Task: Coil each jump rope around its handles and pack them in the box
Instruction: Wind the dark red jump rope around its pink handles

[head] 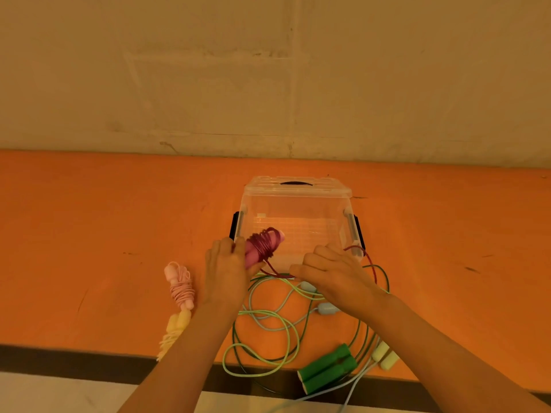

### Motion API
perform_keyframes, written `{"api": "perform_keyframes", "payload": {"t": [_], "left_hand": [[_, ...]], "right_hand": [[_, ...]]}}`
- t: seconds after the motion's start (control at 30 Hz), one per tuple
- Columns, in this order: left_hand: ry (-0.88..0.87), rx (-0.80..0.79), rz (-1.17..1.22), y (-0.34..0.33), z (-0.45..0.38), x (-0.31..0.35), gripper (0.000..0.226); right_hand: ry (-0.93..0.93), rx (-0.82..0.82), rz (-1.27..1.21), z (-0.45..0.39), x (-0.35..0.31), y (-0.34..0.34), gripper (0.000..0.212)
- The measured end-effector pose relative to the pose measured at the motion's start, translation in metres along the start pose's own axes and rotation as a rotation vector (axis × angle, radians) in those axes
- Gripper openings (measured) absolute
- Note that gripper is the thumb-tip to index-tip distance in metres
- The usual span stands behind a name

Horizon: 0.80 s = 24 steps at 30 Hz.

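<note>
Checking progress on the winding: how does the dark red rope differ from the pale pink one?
The dark red rope is held by the left hand, while the pale pink rope lies on the table. The dark red has a loose tail; the pale pink looks fully wound. Both are coiled around handles.

Orange table (89,219), clear box (298,216), maroon rope (264,244), pink rope (180,286), green handles (328,368)

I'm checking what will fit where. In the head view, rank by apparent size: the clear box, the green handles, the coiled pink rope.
1. clear box, plainly the largest.
2. green handles and coiled pink rope: similar; the handles lie nearer the camera, so I won't rank them.
</note>
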<state>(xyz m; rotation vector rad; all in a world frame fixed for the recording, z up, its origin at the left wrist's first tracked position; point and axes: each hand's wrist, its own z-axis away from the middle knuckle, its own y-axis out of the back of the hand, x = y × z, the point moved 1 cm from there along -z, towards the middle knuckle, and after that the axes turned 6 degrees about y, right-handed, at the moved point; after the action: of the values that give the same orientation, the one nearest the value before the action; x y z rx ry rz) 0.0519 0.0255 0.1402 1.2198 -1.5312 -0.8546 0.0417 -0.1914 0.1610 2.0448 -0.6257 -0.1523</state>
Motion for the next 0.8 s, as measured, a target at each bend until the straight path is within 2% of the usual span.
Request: {"api": "perform_keyframes", "payload": {"t": [0.17, 0.23, 0.33, 0.43, 0.57, 0.73, 0.8], "left_hand": [[-0.001, -0.236, -0.064, 0.002, 0.005, 0.016, 0.063], [-0.082, -0.284, -0.073, 0.000, 0.010, 0.018, 0.068], [-0.181, -0.311, -0.096, -0.005, 0.015, 0.025, 0.076], [-0.260, -0.345, -0.153, -0.007, 0.024, 0.030, 0.071], [-0.353, -0.371, -0.086, -0.001, 0.025, 0.029, 0.069], [-0.474, -0.385, -0.011, -0.001, 0.024, 0.030, 0.067], [-0.489, -0.398, -0.025, -0.006, 0.027, 0.033, 0.067]], "right_hand": [[-0.010, 0.032, -0.001, 0.001, 0.008, 0.008, 0.028], [-0.016, 0.028, 0.008, 0.003, 0.012, 0.006, 0.030], [-0.022, 0.020, 0.023, 0.006, 0.014, 0.003, 0.031], [-0.054, 0.043, 0.025, 0.005, 0.016, 0.007, 0.032], [-0.139, 0.075, 0.008, 0.012, 0.030, 0.013, 0.040], [-0.072, 0.041, 0.005, 0.010, 0.029, 0.012, 0.033], [-0.038, 0.024, 0.014, 0.008, 0.026, 0.010, 0.022]]}}
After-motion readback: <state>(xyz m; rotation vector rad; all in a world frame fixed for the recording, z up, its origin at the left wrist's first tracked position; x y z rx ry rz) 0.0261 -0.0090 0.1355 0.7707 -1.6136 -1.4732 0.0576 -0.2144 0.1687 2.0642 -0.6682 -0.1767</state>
